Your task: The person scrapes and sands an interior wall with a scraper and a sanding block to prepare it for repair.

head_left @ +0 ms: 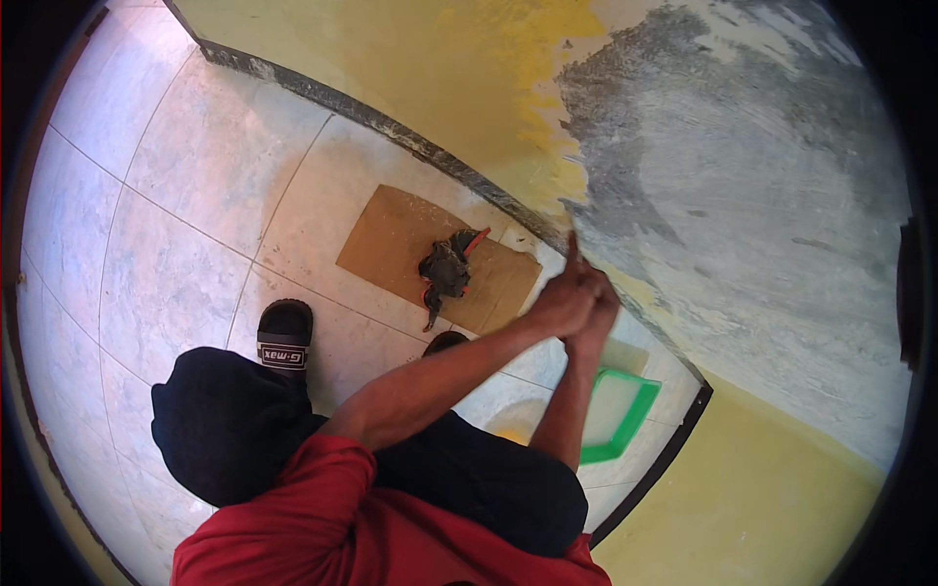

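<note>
My left hand (562, 305) and my right hand (600, 301) are together, overlapping, close to the foot of the wall. Both look closed. A narrow dark shape (574, 246) juts from them toward the wall's lower edge; whether it is a stretched finger or part of a thin tool, I cannot make out. Anything inside the hands is hidden by the fingers. Beside them rises the wall (723, 176), with a broad rough grey-and-white patch bordered by yellow paint. A dark baseboard strip (420, 146) runs along its foot.
On the tiled floor (195, 166) lies a brown cardboard sheet (381, 234) with a crumpled dark-and-red bundle (447, 269). A green-rimmed tray (640, 415) stands near the wall corner, right of my forearms. My black sandal (284, 337) is left of the cardboard.
</note>
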Available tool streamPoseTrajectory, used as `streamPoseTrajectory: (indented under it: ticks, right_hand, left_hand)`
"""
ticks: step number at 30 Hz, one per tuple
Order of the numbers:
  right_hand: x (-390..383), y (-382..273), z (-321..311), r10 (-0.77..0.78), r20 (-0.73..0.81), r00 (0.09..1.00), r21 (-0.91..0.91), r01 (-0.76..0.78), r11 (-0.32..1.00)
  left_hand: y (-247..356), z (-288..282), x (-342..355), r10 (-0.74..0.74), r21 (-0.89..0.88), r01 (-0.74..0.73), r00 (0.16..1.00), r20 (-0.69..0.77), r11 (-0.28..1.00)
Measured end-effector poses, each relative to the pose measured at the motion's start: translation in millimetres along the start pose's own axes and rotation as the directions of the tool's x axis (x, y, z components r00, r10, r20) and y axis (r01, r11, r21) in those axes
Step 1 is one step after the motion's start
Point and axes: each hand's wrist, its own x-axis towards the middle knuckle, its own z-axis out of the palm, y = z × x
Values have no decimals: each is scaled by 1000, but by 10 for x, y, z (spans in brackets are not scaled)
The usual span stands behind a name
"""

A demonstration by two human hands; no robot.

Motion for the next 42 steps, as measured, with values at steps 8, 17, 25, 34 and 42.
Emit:
streamPoseTrajectory:
  ticks: [8, 17, 25, 34, 42]
  right_hand:
    - [6, -26, 125, -29, 19, 999, -182, 32, 983]
    - [-87, -104, -69, -101, -37, 994, -159, 94, 983]
    - [-4, -65, -213, -72, -33, 997, -117, 67, 991]
    - [-52, -60, -54, -135, 48, 990, -199, 141, 970]
    - [49, -98, -124, -72, 25, 997, -241, 75, 968]
  left_hand:
    - [-343, 23, 213, 149, -50, -154, 983, -105, 987]
    - [-43, 98, -10, 72, -4, -72, 997, -5, 997]
    - [3, 203, 9, 78, -22, -77, 997, 7, 997]
    - [-222, 112, 133, 255, 129, -238, 958, -133, 963]
    - [-155, 204, 169, 150, -85, -157, 985, -84, 984]
